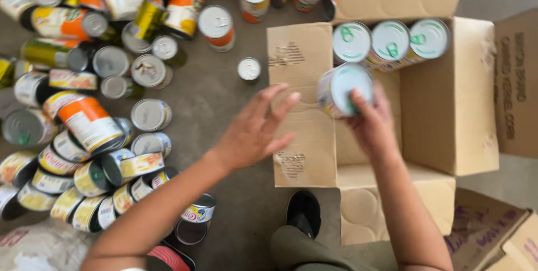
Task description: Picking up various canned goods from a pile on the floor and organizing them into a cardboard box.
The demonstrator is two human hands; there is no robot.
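While my right hand (370, 122) grips the can (344, 90) over the box (448, 108), axis tilted, row of cans (389, 40) just beyond; left hand (255, 131) open, empty

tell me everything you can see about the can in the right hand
The can is a metal cylinder with a pale lid bearing a green pull tab and a yellowish paper label round its side. It is tilted, lid toward the camera, and blurred. The right hand grips it from below, fingers on the lid's edge. It hangs over the open cardboard box, just below a row of three similar cans standing inside.
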